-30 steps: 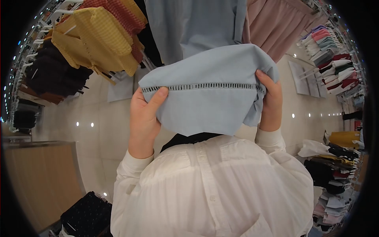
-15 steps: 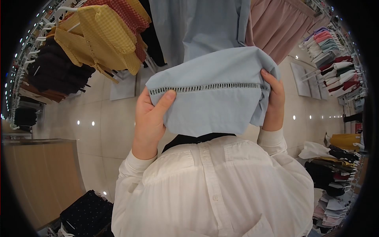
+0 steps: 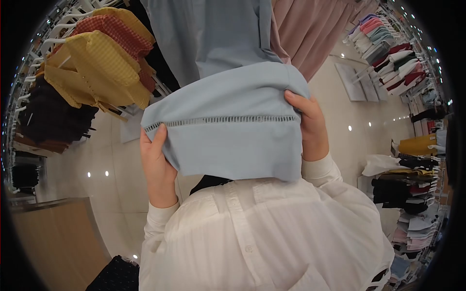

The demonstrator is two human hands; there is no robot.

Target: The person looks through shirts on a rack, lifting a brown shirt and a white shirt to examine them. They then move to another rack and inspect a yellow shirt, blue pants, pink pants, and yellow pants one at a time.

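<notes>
A light blue garment [image 3: 233, 150] is stretched between my hands in front of my chest, with a ladder-like openwork trim running across it near the lower edge. My left hand [image 3: 159, 167] grips its left end, thumb on top at the trim and fingers underneath. At the right end my right hand [image 3: 313, 127] holds the cloth, thumb on top and the other fingers hidden behind. Hanging light blue cloth [image 3: 213, 36] continues behind it at the top of the view, beside a gathered pink garment [image 3: 308, 36].
To the left hang a yellow checked top [image 3: 87, 68], a red checked one [image 3: 114, 34] and dark clothes [image 3: 53, 109]. A wooden counter [image 3: 56, 242] stands at lower left. More clothes racks [image 3: 412, 184] line the right. Glossy floor tiles [image 3: 116, 165] lie below.
Both hands and the held cloth have shifted left in view. My hands are farther apart, the cloth is pulled flatter, and my left thumb has moved nearer the trim's left end.
</notes>
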